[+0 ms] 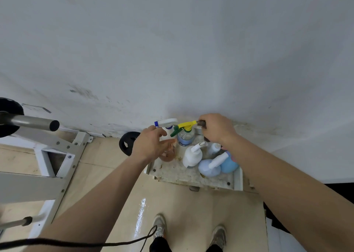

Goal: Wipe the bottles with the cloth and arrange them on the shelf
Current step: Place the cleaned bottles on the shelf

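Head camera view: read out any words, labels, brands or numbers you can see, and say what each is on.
No text is readable.
Blue label on the yellow-trigger bottle: too blurred to read.
Grey plate on the wall: too small to read.
The white-trigger bottle in the left hand and the cloth in the right hand: no print shows.

Bottles point(191, 156) on shelf point(191, 178) against wall point(172, 50), weight plate point(126, 144) left of shelf
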